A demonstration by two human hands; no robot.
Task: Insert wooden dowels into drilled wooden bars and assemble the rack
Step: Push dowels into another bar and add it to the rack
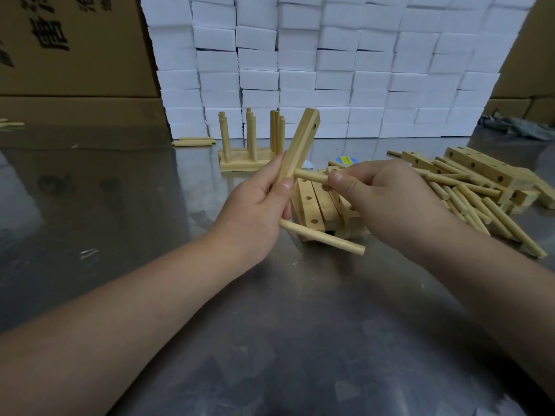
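Observation:
My left hand (258, 205) grips a drilled wooden bar (301, 142) that tilts up and to the right above the table. One dowel (322, 237) sticks out of the bar's lower end toward the right. My right hand (372, 193) pinches a second dowel (310, 176) whose left tip touches the bar's side just above my left thumb. A finished rack (250, 145) with upright dowels stands behind the hands.
A stack of drilled bars (312, 210) lies under my hands. At the right lies a heap of loose dowels (468, 202) and bars (477, 166). White foam blocks (330, 64) and cardboard boxes (72, 46) wall off the back. Two dowels (193, 141) lie at the back left.

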